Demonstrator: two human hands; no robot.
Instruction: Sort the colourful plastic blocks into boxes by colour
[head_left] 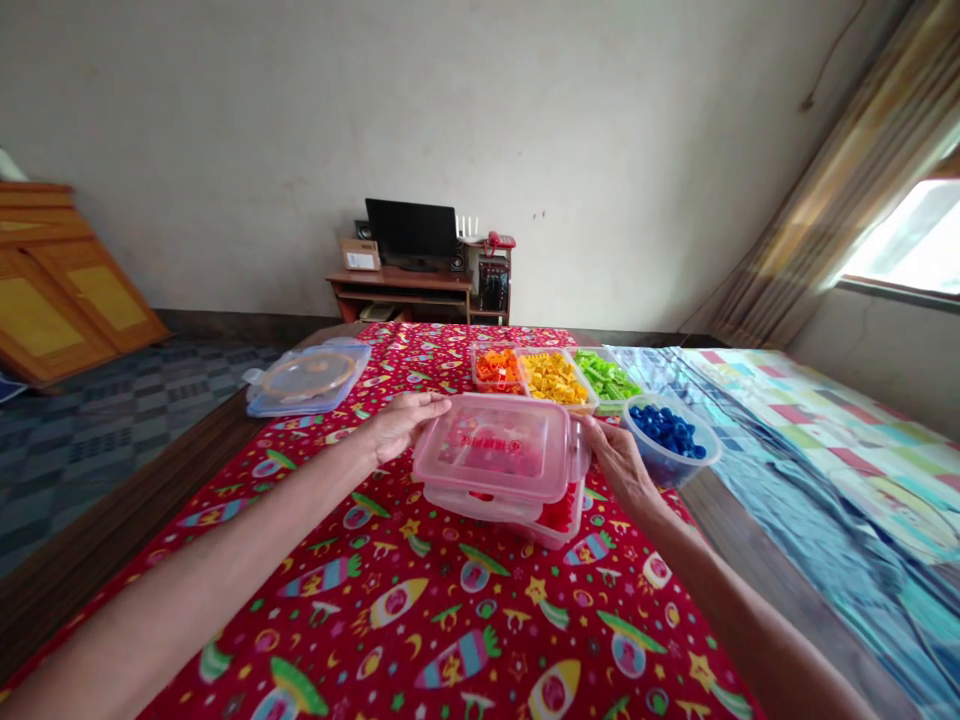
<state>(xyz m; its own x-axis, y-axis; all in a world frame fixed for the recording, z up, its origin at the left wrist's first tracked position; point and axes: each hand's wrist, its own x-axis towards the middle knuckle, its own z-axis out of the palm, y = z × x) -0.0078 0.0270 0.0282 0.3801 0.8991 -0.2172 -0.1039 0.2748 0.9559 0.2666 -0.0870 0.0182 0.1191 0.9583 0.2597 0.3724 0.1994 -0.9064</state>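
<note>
A translucent pink lid (491,447) with red lettering is between my two hands, over a clear plastic container (559,537) that shows red pieces (559,510) at its right side. The lid sits offset from the container's rim, and I cannot tell how far they touch. My left hand (405,425) pinches the lid's far left corner. At its right edge, my right hand (619,460) grips the lid between thumb and fingers, some of them hidden. Just right of that hand stands a round tub of blue pieces (667,430).
Beyond the lid stand clear boxes of orange pieces (499,370), yellow pieces (555,378) and green pieces (606,376). Stacked lids (309,378) lie at the table's far left. A red patterned cloth (450,620) covers the table; a bed (840,450) adjoins on the right.
</note>
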